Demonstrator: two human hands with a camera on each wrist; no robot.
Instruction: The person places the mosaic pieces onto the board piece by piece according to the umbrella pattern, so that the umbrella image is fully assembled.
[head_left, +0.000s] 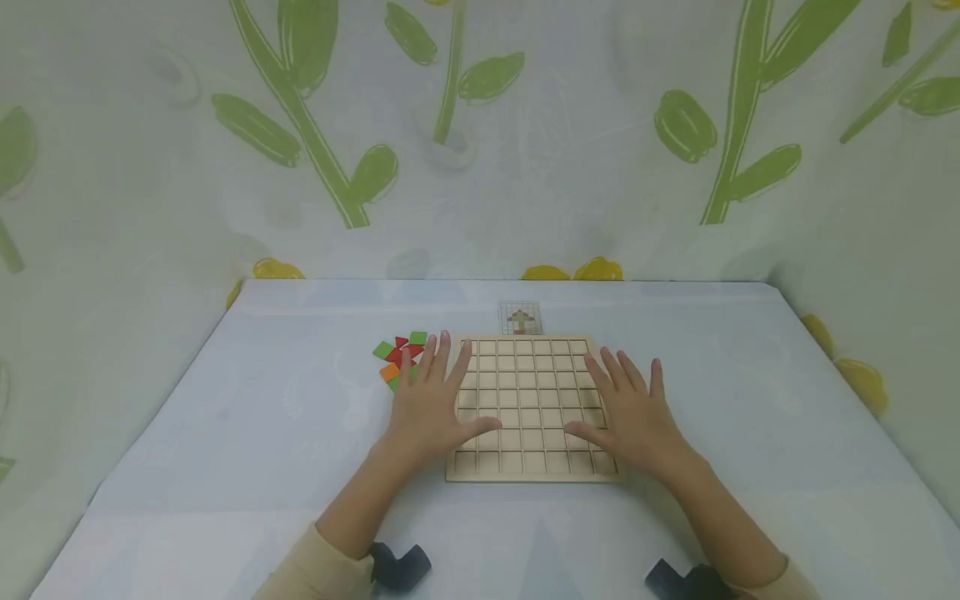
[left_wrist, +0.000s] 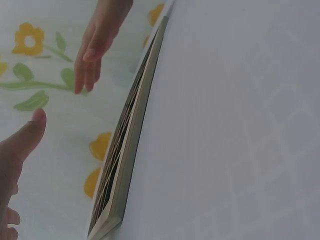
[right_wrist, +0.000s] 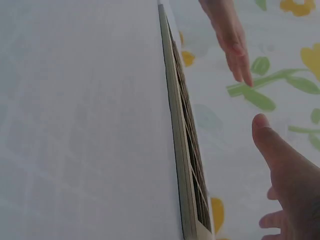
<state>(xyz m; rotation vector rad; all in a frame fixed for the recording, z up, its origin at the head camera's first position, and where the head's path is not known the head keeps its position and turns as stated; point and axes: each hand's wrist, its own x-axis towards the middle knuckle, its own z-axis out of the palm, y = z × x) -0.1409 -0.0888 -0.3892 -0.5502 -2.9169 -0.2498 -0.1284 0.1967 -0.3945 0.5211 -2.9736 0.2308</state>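
Note:
A square wooden grid board [head_left: 528,476] lies flat on the table in the head view. My left hand [head_left: 429,414], fingers spread, hovers over its left edge and holds nothing. Over the right edge is my right hand [head_left: 633,421], likewise spread and holding nothing. Both wrist views catch the board side-on, with the left hand [left_wrist: 15,160] and the right hand [right_wrist: 292,185] raised above its level. Small red, green and orange tiles [head_left: 388,372] lie in a loose pile just left of the board, partly hidden by the left fingers.
A small card [head_left: 534,308] with a grid and a tree-like picture lies behind the board's far edge. The white table [head_left: 225,467] meets a wall [head_left: 555,167] printed with leaves and yellow flowers. Dark wrist devices [head_left: 401,568] sit at both wrists.

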